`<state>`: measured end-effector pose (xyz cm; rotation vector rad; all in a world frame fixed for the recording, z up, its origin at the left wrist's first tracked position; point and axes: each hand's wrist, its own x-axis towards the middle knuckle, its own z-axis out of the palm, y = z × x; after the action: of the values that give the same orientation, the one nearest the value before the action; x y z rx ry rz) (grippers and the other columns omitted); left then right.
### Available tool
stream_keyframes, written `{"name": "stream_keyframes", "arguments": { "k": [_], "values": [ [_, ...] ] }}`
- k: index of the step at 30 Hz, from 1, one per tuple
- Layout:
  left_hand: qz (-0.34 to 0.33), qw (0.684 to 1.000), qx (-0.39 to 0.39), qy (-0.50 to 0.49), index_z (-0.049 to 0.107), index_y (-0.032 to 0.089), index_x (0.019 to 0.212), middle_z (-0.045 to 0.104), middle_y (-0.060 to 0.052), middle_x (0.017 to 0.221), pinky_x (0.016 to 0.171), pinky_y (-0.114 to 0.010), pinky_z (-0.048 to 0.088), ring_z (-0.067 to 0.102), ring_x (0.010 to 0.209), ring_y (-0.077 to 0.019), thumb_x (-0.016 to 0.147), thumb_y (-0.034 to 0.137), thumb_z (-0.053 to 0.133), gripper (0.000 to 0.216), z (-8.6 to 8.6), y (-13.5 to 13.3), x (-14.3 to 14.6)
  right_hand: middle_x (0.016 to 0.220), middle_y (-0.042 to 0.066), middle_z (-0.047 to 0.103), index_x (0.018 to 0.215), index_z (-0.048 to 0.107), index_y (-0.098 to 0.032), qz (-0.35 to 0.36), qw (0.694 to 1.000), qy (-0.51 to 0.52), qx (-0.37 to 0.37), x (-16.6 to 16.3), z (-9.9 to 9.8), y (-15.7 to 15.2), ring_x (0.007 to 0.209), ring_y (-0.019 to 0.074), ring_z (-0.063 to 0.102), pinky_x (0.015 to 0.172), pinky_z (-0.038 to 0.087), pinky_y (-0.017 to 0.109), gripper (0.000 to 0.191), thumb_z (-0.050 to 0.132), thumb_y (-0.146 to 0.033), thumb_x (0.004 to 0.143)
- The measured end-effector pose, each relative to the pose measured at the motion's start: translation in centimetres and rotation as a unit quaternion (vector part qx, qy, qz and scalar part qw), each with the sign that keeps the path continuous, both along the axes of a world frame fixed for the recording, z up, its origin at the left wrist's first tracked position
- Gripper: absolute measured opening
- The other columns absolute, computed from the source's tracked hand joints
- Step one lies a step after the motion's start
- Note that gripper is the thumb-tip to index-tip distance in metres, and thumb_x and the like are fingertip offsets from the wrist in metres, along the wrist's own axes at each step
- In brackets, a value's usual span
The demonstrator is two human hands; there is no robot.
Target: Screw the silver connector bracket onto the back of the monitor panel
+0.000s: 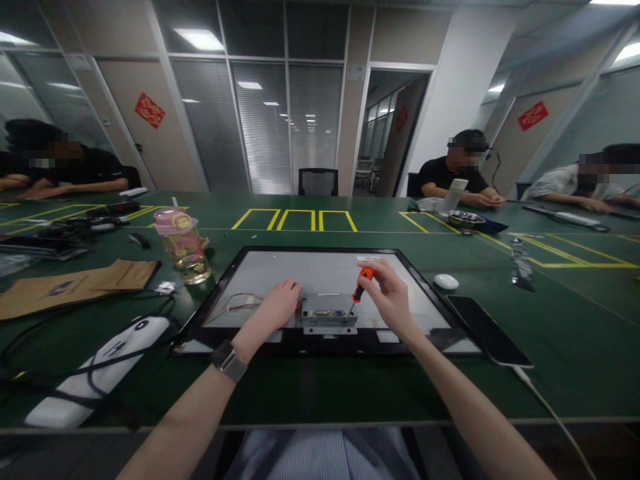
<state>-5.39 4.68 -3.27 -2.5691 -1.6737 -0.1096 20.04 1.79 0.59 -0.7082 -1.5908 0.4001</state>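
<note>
A flat display panel [270, 267] with a black frame lies back side up in front of me. Near its front edge sits a metal bracket [327, 321] with a row of connector ports. My right hand [387, 293] grips an orange and black screwdriver [363, 283], its thin shaft slanting down to the right part of the bracket. My left hand [281, 305] rests at the bracket's left end; its fingertips are partly hidden, so what they press or hold is unclear. Thin wires [240, 300] run across the panel left of that hand.
To the right lie a phone [487, 330] with a cable and a white earbud case [446, 281]. On the left are a pink-lidded cup [183, 247], a paper bag [80, 283] and a white power strip [100, 373] with black cables. Several people sit across the green table [310, 393].
</note>
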Motion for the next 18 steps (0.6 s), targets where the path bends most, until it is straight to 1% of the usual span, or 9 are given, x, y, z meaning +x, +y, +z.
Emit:
{"name": "stream_keyframes", "arguments": {
  "k": [3, 6, 8, 11, 13, 15, 17, 18],
  "values": [
    [0.003, 1.0, -0.002, -0.002, 0.056, 0.015, 0.125, 0.059, -0.015, 0.125, 0.098, -0.039, 0.045, 0.058, 0.112, -0.0254, 0.094, 0.012, 0.04, 0.035, 0.03, 0.01, 0.03, 0.102, 0.007, 0.066, 0.111, 0.071, -0.028, 0.012, 1.0, -0.003, -0.006, 0.02, 0.3, -0.34, 0.096, 0.0231, 0.064, 0.086, 0.052, 0.041, 0.023, 0.055, -0.032, 0.095],
    [0.002, 1.0, -0.002, -0.006, 0.057, 0.016, 0.125, 0.059, -0.015, 0.126, 0.098, -0.039, 0.045, 0.058, 0.112, -0.0255, 0.094, 0.012, 0.04, 0.035, -0.02, 0.08, 0.01, 0.111, 0.008, 0.069, 0.121, 0.066, -0.028, 0.058, 0.998, 0.012, -0.037, -0.06, 0.33, -0.59, 0.098, 0.0235, 0.068, 0.089, 0.053, 0.043, 0.029, 0.047, -0.031, 0.099],
    [0.0, 1.0, -0.002, -0.008, 0.056, 0.015, 0.126, 0.059, -0.015, 0.127, 0.098, -0.039, 0.045, 0.058, 0.113, -0.0255, 0.094, 0.012, 0.04, 0.036, -0.08, 0.15, -0.02, 0.107, 0.007, 0.07, 0.123, 0.065, -0.029, 0.063, 0.997, 0.015, -0.041, -0.09, 0.17, -0.48, 0.096, 0.0232, 0.068, 0.088, 0.053, 0.043, 0.028, 0.051, -0.031, 0.098],
    [0.002, 1.0, -0.005, -0.002, 0.056, 0.014, 0.127, 0.058, -0.015, 0.127, 0.098, -0.04, 0.045, 0.057, 0.114, -0.0263, 0.094, 0.011, 0.039, 0.037, -0.1, 0.19, -0.03, 0.099, 0.006, 0.068, 0.11, 0.071, -0.029, 0.015, 1.0, 0.01, -0.005, -0.07, -0.03, -0.13, 0.094, 0.023, 0.064, 0.085, 0.052, 0.041, 0.02, 0.065, -0.03, 0.091],
    [0.003, 1.0, -0.005, 0.003, 0.056, 0.013, 0.127, 0.058, -0.016, 0.127, 0.098, -0.04, 0.046, 0.058, 0.113, -0.0266, 0.094, 0.011, 0.038, 0.037, -0.08, 0.17, -0.02, 0.098, 0.006, 0.065, 0.104, 0.073, -0.029, 0.0, 1.0, 0.008, 0.007, -0.03, 0.0, -0.08, 0.094, 0.0231, 0.063, 0.084, 0.052, 0.04, 0.017, 0.068, -0.03, 0.088],
    [0.001, 1.0, -0.004, 0.004, 0.056, 0.012, 0.127, 0.059, -0.016, 0.126, 0.098, -0.04, 0.046, 0.058, 0.112, -0.0266, 0.095, 0.012, 0.038, 0.037, -0.05, 0.13, 0.0, 0.104, 0.007, 0.066, 0.108, 0.072, -0.029, 0.022, 1.0, 0.008, -0.005, -0.03, 0.13, -0.26, 0.098, 0.0235, 0.064, 0.086, 0.052, 0.041, 0.019, 0.062, -0.03, 0.093],
    [0.001, 1.0, -0.003, 0.002, 0.056, 0.012, 0.127, 0.059, -0.016, 0.126, 0.097, -0.04, 0.046, 0.058, 0.112, -0.0269, 0.095, 0.013, 0.038, 0.037, -0.04, 0.08, 0.01, 0.113, 0.008, 0.068, 0.118, 0.068, -0.029, 0.063, 0.997, 0.013, -0.03, -0.06, 0.21, -0.5, 0.102, 0.0235, 0.067, 0.09, 0.052, 0.043, 0.026, 0.051, -0.03, 0.098],
    [0.001, 1.0, -0.002, 0.001, 0.056, 0.012, 0.127, 0.058, -0.016, 0.127, 0.097, -0.04, 0.046, 0.058, 0.112, -0.027, 0.095, 0.013, 0.038, 0.037, -0.03, 0.07, 0.01, 0.115, 0.007, 0.068, 0.122, 0.066, -0.03, 0.08, 0.996, 0.019, -0.041, -0.08, 0.2, -0.57, 0.102, 0.0232, 0.068, 0.091, 0.052, 0.043, 0.028, 0.049, -0.029, 0.099]
  ]
}}
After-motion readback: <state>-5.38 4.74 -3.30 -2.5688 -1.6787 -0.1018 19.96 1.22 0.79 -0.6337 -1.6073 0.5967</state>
